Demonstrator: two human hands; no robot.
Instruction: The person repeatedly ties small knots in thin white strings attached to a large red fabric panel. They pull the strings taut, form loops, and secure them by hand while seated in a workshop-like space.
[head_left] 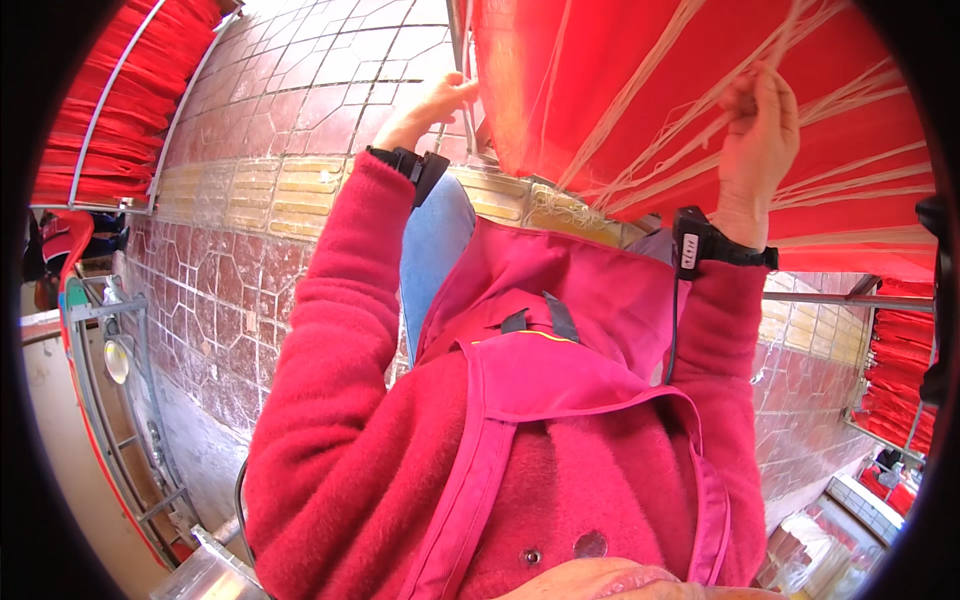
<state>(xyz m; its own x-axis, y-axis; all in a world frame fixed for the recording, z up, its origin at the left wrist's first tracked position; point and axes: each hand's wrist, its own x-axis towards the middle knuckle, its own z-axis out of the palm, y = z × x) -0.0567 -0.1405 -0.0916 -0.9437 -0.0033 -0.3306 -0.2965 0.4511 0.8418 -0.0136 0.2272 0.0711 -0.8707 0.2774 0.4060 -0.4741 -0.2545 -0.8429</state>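
Note:
A large red cloth spreads across the upper right, with bundles of pale threads fanning over it. High over this cloth, my right hand is closed, its fingertips pinching some of the pale threads. My left hand reaches to the cloth's left side, beside a thin metal upright. Its fingers are bent together there; whatever they grip is too small to make out. Both wrists wear black strapped devices.
Stacked red cloth fills a metal rack at the upper left, and another red stack is at the right. A metal frame stands at left. Patterned tiles cover the floor. Clutter lies lower right.

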